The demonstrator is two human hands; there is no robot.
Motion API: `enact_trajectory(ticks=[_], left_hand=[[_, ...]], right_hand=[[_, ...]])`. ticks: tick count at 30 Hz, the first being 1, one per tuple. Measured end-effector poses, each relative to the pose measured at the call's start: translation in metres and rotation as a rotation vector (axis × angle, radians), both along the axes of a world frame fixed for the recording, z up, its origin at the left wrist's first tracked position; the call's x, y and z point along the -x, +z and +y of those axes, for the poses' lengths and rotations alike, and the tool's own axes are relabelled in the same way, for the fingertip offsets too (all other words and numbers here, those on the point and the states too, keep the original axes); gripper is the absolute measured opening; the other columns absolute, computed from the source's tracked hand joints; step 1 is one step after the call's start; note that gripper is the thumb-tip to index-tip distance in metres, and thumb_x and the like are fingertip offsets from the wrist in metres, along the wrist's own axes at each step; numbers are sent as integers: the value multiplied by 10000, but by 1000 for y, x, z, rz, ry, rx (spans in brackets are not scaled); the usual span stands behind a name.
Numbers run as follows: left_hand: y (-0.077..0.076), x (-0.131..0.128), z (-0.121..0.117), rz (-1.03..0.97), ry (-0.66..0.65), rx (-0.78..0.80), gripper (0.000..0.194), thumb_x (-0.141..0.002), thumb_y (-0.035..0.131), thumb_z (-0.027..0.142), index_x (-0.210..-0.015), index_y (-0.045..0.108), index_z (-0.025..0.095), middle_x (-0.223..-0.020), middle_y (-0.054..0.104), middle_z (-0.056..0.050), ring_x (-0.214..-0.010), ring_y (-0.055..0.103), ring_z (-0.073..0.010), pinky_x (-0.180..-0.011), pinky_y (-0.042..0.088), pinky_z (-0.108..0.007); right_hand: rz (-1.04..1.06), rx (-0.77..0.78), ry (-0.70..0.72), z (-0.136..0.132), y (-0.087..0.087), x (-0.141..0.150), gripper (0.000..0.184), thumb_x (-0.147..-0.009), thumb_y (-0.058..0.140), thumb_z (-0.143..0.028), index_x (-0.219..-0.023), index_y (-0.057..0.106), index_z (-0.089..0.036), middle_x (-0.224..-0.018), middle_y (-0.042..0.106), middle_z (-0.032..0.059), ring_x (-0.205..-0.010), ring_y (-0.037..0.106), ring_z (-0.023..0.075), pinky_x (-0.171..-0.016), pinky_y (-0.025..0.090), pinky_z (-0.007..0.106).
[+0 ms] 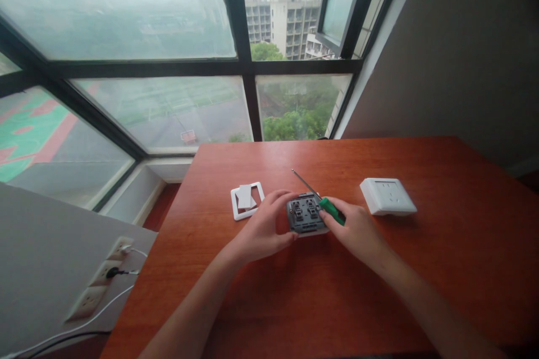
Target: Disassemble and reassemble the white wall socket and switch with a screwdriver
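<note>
A grey switch module (305,213) lies on the red-brown table (320,291), its back with terminals facing up. My left hand (265,230) grips its left side, thumb and fingers curled around the edge. My right hand (357,230) touches the module's right side and holds a green-handled screwdriver (330,208), whose thin metal shaft points up and to the left over the module.
A white frame with a white rocker plate on it (246,199) lies left of the module. A white wall socket (387,196) sits to the right. Big windows stand behind the table. Wall outlets with plugged cables (105,275) are at the lower left.
</note>
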State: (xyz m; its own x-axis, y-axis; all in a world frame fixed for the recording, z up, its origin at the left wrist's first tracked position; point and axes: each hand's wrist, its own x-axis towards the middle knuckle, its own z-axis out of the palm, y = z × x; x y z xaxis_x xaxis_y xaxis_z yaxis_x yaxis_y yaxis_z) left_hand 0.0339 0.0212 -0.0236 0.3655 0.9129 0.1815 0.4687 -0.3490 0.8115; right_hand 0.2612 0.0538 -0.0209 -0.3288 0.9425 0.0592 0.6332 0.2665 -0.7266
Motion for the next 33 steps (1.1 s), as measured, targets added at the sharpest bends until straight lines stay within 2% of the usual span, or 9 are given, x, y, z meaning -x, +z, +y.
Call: enact_trajectory(ticks=[5,12,16,24,29,33], left_hand=[[-2,-4,-1,-48,15,2,742,-697,727,89,-1364,442,242,-1414,452,-94,-1335,420,-277,-1143,327,-422],[-8,-6,-1,-18,18,-1,753,-690,748,94,-1363,451,251,-1420,440,-93,-1332,421,-272,-1141,333,-417],[-7,-5,-1,-10,3,10,755,-706,742,99,-1380,442,264,-1437,426,-91,-1343,411,-271,-1148,327,-419],[-3,-2,-1,17,-27,54,764,-722,761,144,-1397,432,283,-1465,391,-96,-1359,399,-280,-1149,328,-439],[-5,-3,-1,18,12,33,725,-739,752,159,-1386,445,274,-1463,405,-104,-1350,414,-285,-1144,331,-449],[-5,-4,-1,29,19,26,706,-744,746,162,-1376,451,265,-1450,432,-102,-1339,432,-277,-1139,343,-439]], right_hand=[[-69,-32,16,2,-1,-4,267,-884,519,-318,-1050,685,-190,-963,756,77,-856,693,265,-735,487,337],[-176,-100,38,4,-7,-2,286,-881,503,-287,-1073,686,-179,-1010,752,119,-905,697,328,-747,487,380],[-212,-114,48,5,-9,-3,293,-875,508,-276,-1095,682,-191,-1023,752,119,-908,703,331,-735,494,376],[-209,-110,60,5,-11,-5,322,-871,515,-282,-1140,665,-186,-1034,753,108,-916,707,306,-773,512,372],[-197,-93,44,4,-12,-4,340,-871,513,-292,-1163,646,-182,-1046,749,114,-923,704,315,-778,514,392],[-170,-66,38,5,-8,-6,332,-875,523,-310,-1171,614,-192,-1046,746,93,-919,701,283,-784,508,366]])
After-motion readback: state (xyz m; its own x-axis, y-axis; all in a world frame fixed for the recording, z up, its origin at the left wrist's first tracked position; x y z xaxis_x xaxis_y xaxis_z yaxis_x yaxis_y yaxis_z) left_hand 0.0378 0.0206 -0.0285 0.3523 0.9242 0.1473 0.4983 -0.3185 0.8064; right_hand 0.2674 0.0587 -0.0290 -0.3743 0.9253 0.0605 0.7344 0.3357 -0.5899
